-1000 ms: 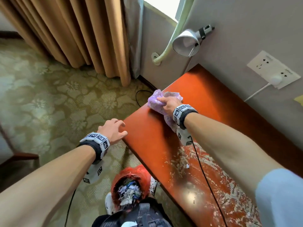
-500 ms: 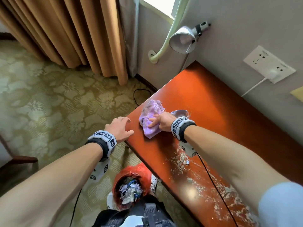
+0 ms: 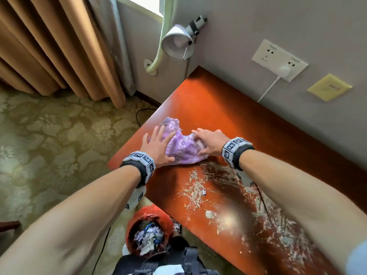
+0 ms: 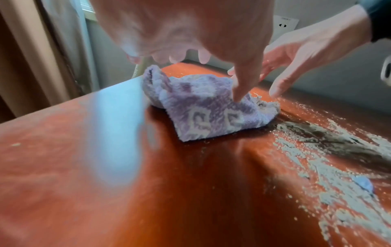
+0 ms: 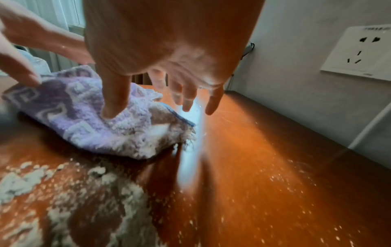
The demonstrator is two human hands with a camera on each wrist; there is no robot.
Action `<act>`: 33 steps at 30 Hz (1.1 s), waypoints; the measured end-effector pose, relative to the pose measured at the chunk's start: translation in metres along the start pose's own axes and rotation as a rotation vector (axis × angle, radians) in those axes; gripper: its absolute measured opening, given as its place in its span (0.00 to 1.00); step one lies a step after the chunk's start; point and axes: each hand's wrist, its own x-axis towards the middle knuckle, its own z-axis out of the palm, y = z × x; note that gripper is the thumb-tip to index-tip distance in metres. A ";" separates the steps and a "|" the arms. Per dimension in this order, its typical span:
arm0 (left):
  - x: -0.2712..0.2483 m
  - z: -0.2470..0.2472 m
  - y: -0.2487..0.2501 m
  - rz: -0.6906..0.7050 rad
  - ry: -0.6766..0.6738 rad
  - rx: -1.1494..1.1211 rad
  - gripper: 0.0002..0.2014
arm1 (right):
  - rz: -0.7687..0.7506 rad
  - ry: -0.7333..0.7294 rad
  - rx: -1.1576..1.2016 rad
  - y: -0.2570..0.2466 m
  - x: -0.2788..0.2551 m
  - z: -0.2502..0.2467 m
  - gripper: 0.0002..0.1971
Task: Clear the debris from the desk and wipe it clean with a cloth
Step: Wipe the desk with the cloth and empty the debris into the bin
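A crumpled purple patterned cloth (image 3: 181, 148) (image 4: 207, 113) (image 5: 80, 117) lies on the orange-red desk (image 3: 228, 116) near its left end. My left hand (image 3: 156, 142) lies on the cloth's left side with fingers spread and straight; its thumb (image 4: 239, 93) touches the fabric. My right hand (image 3: 208, 141) rests at the cloth's right edge, fingers straight, and its thumb (image 5: 114, 107) presses into the cloth. White crumbly debris (image 3: 198, 187) (image 4: 317, 167) (image 5: 63, 192) is smeared over the desk just in front of the cloth and on toward me.
A red bin (image 3: 149, 231) full of paper scraps stands on the carpet below the desk's front edge. On the wall are a lamp (image 3: 177, 43), a socket (image 3: 280, 60) with a white plug and cable, and a yellow note (image 3: 329, 87). Curtains (image 3: 59, 46) hang to the left.
My left hand has come from the desk's front edge onto the cloth. My right hand has drawn the cloth nearer and now lies with spread fingers at its right side.
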 end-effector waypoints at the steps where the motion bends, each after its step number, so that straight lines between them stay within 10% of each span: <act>1: 0.005 0.001 0.005 0.021 -0.027 0.007 0.47 | 0.029 -0.006 0.008 0.003 0.001 0.005 0.49; 12: 0.017 0.006 0.019 0.055 0.066 0.080 0.31 | -0.053 0.204 -0.141 0.002 0.020 0.019 0.12; 23: 0.007 0.009 0.012 -0.178 0.174 -0.079 0.18 | -0.088 0.335 0.220 -0.017 0.039 -0.010 0.16; 33: -0.001 0.032 0.006 -0.155 0.028 0.002 0.43 | -0.272 0.061 0.077 -0.026 0.040 0.007 0.22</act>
